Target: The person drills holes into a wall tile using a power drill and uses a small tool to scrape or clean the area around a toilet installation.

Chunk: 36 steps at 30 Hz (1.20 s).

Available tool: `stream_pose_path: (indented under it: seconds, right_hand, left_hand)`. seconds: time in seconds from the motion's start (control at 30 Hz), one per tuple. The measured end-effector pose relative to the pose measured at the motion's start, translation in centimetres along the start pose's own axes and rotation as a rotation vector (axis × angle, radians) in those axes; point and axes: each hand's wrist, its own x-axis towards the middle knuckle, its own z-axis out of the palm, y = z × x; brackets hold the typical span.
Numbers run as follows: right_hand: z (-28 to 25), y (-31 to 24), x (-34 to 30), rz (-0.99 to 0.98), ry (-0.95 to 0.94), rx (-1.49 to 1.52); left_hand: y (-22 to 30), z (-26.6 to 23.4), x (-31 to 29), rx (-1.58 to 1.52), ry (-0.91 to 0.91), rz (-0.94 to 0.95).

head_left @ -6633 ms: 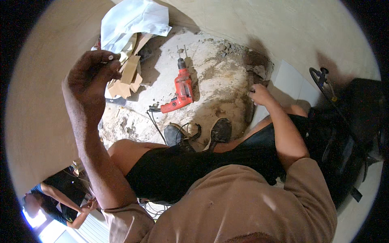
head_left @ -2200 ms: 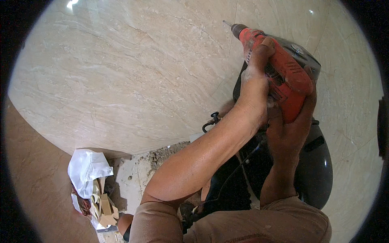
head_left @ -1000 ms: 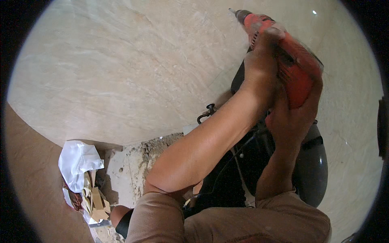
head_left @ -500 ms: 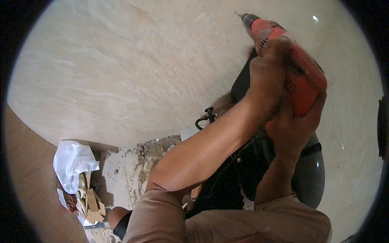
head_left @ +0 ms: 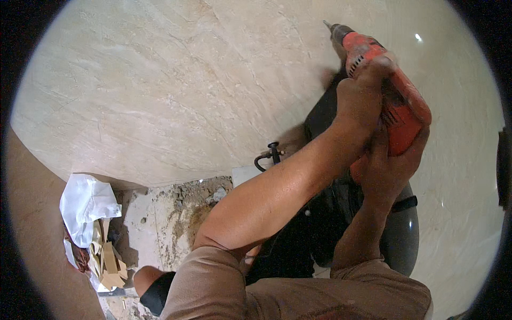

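Against the beige marble wall (head_left: 176, 101), upper right of the view, an orange electric drill (head_left: 392, 93) is being held up with both hands. Its bit (head_left: 327, 24) is pointing up and to the left, with the tip at or very near the wall surface; contact is probably being made, but the fisheye bend and the slight blur make that unclear.

Left hand (head_left: 362, 101) is wrapping closed around the top and middle of the drill body, forearm crossing the frame diagonally from the tan sleeve (head_left: 213, 282) at the lower edge. Right hand (head_left: 386, 170) is gripping shut around the drill's rear handle from below, fingers curling up along the orange casing.

Below the arms, a dark rounded object (head_left: 400, 240) is sitting behind the right forearm; its kind is not identifiable. A small black fitting with a knob (head_left: 271, 154) is showing just beside the left forearm.

Lower left: rough broken floor with rubble (head_left: 176, 213), a crumpled white plastic sheet (head_left: 85, 205), and scraps of cardboard (head_left: 109, 261) lying just beneath the sheet. A bare knee (head_left: 146, 277) is showing near the bottom edge.
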Motion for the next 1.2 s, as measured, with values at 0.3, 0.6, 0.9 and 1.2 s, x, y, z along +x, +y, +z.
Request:
stream_pose_path:
  seconds: [0.3, 0.6, 0.9, 1.2]
  right_hand:
    - [0.8, 0.8, 0.3, 0.046, -0.006, -0.112]
    - [-1.5, 0.6, 0.1, 0.091, -0.082, -0.108]
    - [-1.9, 1.3, 1.5, 0.14, -0.078, 0.018]
    - [-1.2, 0.0, 1.5, -0.058, -0.078, -0.069]
  left_hand:
    - [0.4, -0.1, 1.2, 0.048, 0.143, -0.067]
    - [-0.6, 0.3, 0.4, -0.078, 0.009, -0.015]
    - [0.3, 2.1, 0.0, 0.0, 0.104, -0.109]
    - [0.3, 0.8, 0.4, -0.202, -0.054, 0.001]
